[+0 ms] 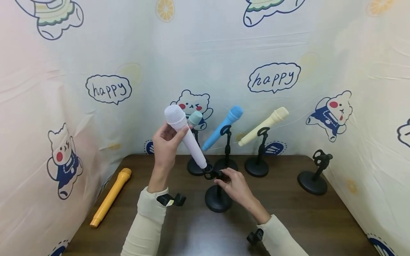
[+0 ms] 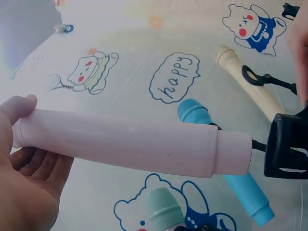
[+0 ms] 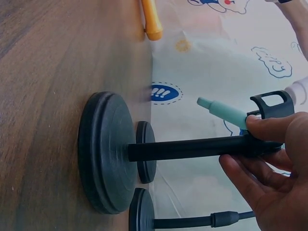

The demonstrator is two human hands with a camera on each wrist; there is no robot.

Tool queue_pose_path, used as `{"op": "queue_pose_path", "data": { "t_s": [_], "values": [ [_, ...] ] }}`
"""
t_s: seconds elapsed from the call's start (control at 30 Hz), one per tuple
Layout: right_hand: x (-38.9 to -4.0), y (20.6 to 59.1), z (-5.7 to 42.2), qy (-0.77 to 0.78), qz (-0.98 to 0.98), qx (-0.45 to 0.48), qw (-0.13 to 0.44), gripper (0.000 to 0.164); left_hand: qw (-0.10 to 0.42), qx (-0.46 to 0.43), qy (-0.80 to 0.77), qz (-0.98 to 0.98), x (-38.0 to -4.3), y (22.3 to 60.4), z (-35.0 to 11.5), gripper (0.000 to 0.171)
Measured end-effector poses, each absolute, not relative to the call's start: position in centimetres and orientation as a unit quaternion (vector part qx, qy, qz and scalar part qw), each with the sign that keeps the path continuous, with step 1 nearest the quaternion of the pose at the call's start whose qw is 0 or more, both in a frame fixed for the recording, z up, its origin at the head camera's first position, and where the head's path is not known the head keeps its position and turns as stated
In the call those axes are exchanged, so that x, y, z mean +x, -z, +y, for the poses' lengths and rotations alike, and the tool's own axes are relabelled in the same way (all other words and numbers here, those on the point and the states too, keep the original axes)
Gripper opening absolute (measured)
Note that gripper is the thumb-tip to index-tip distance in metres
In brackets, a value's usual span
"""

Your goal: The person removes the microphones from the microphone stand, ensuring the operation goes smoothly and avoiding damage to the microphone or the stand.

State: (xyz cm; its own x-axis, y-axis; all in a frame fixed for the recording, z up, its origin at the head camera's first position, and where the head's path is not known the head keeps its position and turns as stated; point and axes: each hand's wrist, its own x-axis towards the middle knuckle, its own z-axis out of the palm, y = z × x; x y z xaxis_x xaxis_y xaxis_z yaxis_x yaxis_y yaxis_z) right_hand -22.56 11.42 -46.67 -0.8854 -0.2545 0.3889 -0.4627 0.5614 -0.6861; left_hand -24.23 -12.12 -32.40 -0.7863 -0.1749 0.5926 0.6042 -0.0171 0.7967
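My left hand (image 1: 166, 144) grips a pale lilac-white microphone (image 1: 189, 140) near its head, tilted with the tail end down. In the left wrist view the microphone's tail (image 2: 233, 151) points at the black ring clip (image 2: 288, 147) of a stand, right at its opening. My right hand (image 1: 235, 185) holds that black microphone stand (image 1: 218, 199) at the top, just below the clip, with thumb and fingers around it. The right wrist view shows the stand's round base (image 3: 108, 151) and its upright post (image 3: 187, 148).
Behind, stands hold a mint microphone (image 1: 194, 118), a blue microphone (image 1: 222, 128) and a cream microphone (image 1: 264, 126). A bare stand (image 1: 314, 177) is at the right. An orange microphone (image 1: 110, 197) lies on the brown table (image 1: 189, 234) at left. A patterned cloth (image 1: 205, 53) surrounds it.
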Motion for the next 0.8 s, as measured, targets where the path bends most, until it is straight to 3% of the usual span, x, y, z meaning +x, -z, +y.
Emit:
{"op": "queue_pose_path", "data": {
  "t_s": [0.8],
  "values": [
    [-22.49, 47.15, 11.35, -0.425, -0.869, 0.212, 0.142, 0.016, 0.271, -0.196, 0.698, -0.633, -24.23, 32.92, -13.03, 0.046]
  ]
}}
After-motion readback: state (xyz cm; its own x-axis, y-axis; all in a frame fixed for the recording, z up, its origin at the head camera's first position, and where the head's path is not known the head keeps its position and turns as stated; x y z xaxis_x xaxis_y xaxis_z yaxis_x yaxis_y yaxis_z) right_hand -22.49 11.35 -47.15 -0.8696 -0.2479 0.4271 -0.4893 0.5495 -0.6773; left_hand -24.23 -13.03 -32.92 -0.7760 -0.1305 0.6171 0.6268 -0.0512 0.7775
